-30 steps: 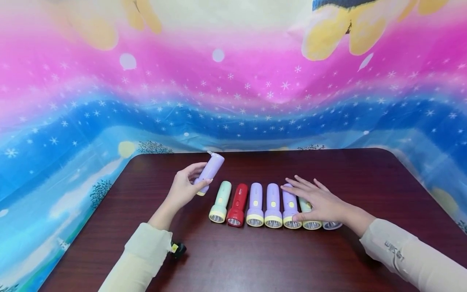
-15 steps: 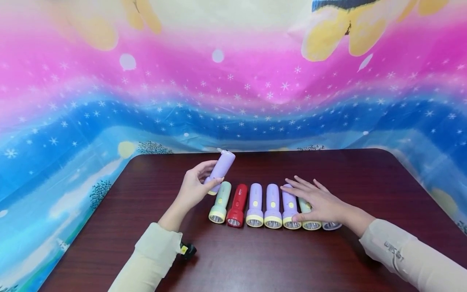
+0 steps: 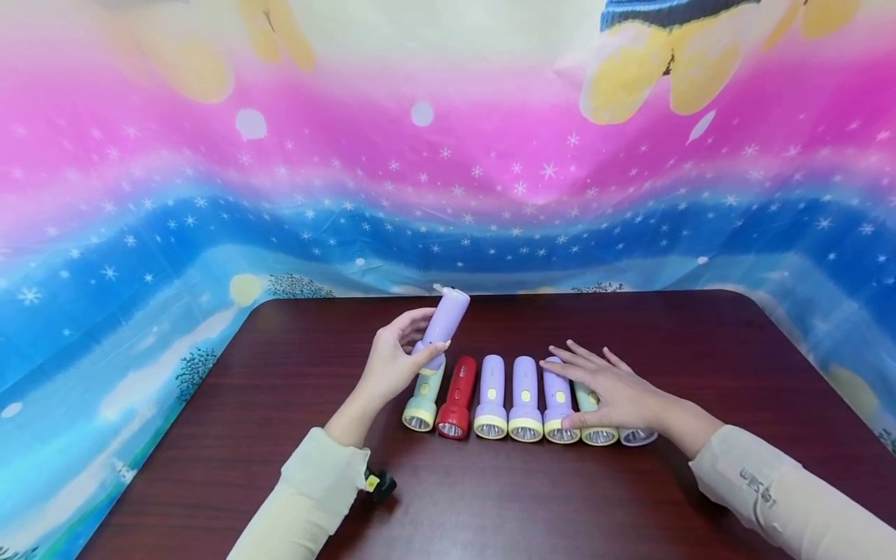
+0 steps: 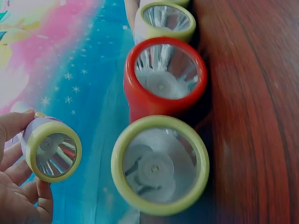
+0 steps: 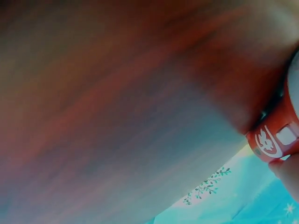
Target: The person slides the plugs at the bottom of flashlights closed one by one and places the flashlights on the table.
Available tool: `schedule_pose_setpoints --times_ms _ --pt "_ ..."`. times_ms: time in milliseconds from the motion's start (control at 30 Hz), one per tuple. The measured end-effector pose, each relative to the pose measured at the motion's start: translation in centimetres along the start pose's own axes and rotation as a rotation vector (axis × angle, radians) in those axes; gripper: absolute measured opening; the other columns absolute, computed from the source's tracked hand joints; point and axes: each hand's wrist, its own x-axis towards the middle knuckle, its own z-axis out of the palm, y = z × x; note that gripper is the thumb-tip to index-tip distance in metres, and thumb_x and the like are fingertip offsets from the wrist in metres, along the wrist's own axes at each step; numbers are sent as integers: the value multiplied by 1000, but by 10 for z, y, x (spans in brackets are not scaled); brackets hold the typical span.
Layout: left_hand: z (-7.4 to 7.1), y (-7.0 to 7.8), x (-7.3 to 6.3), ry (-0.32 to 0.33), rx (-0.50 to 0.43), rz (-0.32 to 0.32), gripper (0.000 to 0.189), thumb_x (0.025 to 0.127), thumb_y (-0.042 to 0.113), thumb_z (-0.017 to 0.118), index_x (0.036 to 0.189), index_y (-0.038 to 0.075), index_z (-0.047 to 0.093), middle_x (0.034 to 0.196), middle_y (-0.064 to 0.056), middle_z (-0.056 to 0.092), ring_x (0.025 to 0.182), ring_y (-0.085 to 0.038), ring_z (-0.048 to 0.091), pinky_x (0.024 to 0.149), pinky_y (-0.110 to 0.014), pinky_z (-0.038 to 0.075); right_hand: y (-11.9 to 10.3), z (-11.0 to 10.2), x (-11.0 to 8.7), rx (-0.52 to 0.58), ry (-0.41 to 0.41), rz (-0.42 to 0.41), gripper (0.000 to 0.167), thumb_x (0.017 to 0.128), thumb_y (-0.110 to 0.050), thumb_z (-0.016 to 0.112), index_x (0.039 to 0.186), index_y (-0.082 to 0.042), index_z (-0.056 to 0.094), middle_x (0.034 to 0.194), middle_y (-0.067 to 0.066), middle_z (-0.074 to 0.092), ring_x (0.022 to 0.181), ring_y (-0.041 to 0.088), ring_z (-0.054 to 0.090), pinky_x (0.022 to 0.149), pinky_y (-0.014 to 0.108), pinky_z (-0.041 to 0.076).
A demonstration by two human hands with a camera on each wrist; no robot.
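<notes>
My left hand (image 3: 392,362) grips a purple flashlight (image 3: 449,315) by its head end, tilted with the tail up and a small prong sticking out. In the head view it overlaps the upper part of the leftmost green flashlight (image 3: 422,408); the left wrist view shows its yellow-rimmed lens (image 4: 56,154). A red flashlight (image 3: 458,393) lies beside the green one, followed by purple flashlights (image 3: 492,389) in the same row. My right hand (image 3: 623,393) lies with fingers spread over the row's right end, partly hiding a purple, a green (image 3: 598,434) and a grey-rimmed flashlight (image 3: 637,437).
The row lies on a dark red-brown table (image 3: 490,498), lenses facing me. Behind the table hangs a colourful snowflake-patterned cloth (image 3: 448,187). A small black device (image 3: 381,484) sits at my left cuff. A red piece with a white mark (image 5: 268,142) shows in the right wrist view.
My left hand has moved right with the purple flashlight, from left of the row to over the leftmost green one. The right hand has stayed in place.
</notes>
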Motion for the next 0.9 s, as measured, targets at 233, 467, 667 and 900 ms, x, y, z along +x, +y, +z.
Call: schedule_pose_setpoints --times_ms 233,467,667,900 --pt "11 6 2 17 -40 -9 51 83 14 81 131 12 62 121 -12 71 108 -24 68 91 -41 55 -5 -9 3 4 -61 23 89 78 -67 70 152 -27 41 161 10 34 149 48 18 110 78 14" --pt "21 12 4 35 -73 -22 52 82 16 82 130 14 62 121 -9 70 102 -23 68 86 -37 58 -9 -22 8 60 -133 37 89 79 -65 71 151 -22 43 160 16 33 148 52 16 108 79 17" --pt "31 14 5 65 -102 -14 51 81 15 82 129 14 62 118 -10 71 98 -23 69 80 -30 57 -10 -29 16 217 -129 36 79 86 -49 72 151 -15 43 159 22 32 147 54 17 110 76 21" --pt "42 19 4 84 -141 9 51 82 14 82 129 9 60 118 -13 71 97 -24 69 79 -27 58 -16 -35 30 339 12 6 67 94 -33 68 152 -13 40 157 18 38 146 45 31 111 68 30"
